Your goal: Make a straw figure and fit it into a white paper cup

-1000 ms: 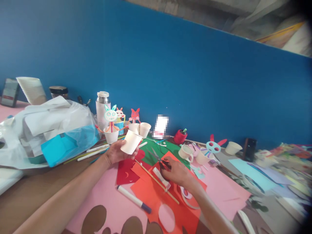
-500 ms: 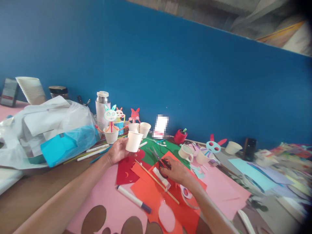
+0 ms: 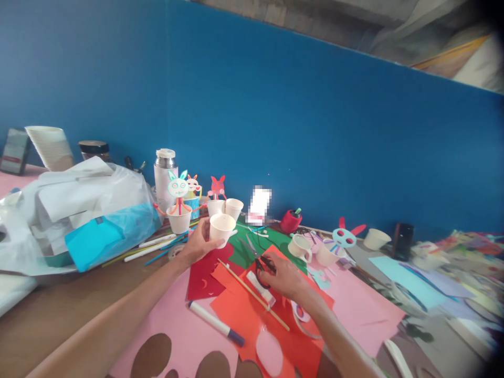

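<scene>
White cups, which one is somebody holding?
The paper cup gripped in the left hand. That sets it apart: no hand touches the others.

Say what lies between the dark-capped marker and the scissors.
A thin stick and, nearer the scissors, a small white tube-shaped item, both over orange paper. The head view shows it.

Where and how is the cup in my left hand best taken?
Probably the outer wall of the cup, below the rim, from the right: your left hand holds its left side, thumb across the lower front, while the right side shows free.
</scene>
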### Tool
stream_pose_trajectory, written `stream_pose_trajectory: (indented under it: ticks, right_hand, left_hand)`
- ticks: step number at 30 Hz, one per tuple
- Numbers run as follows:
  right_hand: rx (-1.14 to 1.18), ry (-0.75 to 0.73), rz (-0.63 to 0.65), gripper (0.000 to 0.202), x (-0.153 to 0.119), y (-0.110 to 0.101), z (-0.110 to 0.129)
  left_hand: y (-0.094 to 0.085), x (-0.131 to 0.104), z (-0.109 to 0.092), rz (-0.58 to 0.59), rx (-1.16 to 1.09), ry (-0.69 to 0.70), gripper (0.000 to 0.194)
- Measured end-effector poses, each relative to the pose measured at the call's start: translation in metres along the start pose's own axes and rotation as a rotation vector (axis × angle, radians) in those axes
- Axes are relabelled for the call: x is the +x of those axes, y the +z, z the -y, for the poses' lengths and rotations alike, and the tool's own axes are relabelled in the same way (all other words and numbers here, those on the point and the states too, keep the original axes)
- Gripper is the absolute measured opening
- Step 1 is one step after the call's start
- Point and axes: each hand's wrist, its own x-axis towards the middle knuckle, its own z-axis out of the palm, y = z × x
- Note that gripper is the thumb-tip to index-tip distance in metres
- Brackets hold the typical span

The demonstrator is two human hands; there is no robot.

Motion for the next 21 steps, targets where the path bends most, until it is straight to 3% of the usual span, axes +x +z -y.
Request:
stream_pose_trajectory:
  ticks: [7,14,21]
  right_hand:
    - [0.117,0.01,-0.011,0.037,0.002,-0.001,-0.003]
    - [0.842,-0.059,0.052,0.041,0.003,-0.001,0.01]
    - [1.007,-0.104,0.092,0.041,-0.003,0.007,0.024]
  left_hand:
    - [0.01,-0.009,-0.004,-0.044,0.227,0.047,0.085]
    - [0.007,-0.009,-0.005,-0.092,0.307,0.067,0.072]
    - [0.004,-0.011,-0.001,-0.081,0.43,0.121,0.057]
